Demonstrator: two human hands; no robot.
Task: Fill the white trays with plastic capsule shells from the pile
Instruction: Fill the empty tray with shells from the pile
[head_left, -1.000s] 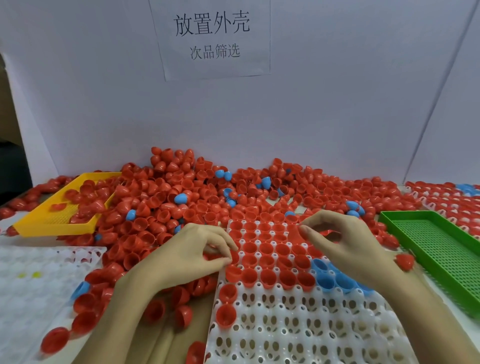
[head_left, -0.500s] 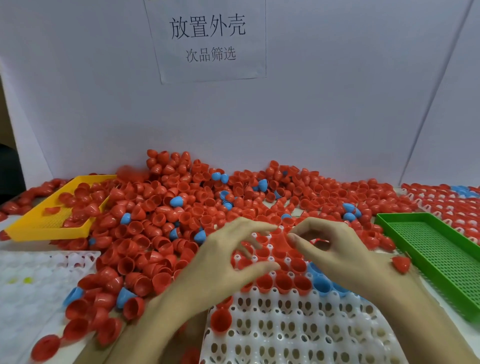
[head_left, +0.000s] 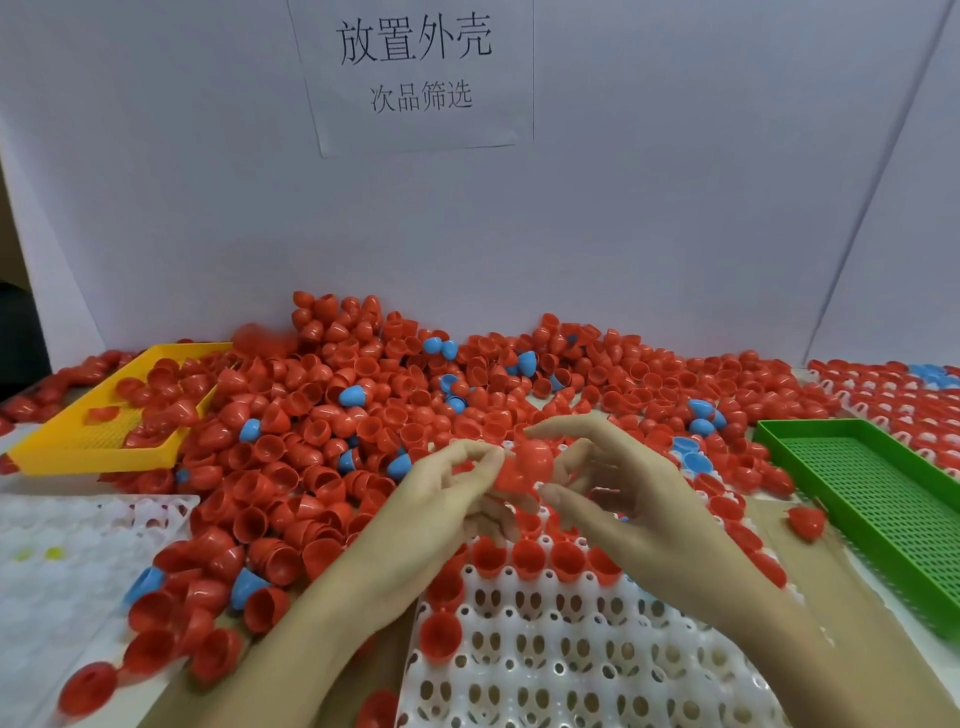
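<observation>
Both hands meet above the far end of the white tray (head_left: 561, 670), and together they hold one smooth, round red shell (head_left: 530, 462); it is blurry, so I cannot tell which way its open end points. The left hand (head_left: 441, 514) pinches its left side with bent fingertips, and the right hand (head_left: 628, 499) curls thumb and fingers around its right side. Behind lies a big pile (head_left: 322, 415) of shiny red cups with a few blue ones, and one row of four red cups sits open side up in the holey tray.

The shell pile (head_left: 332, 431) crowds the white tray's (head_left: 561, 660) far edge; its near sockets lie open.
</observation>
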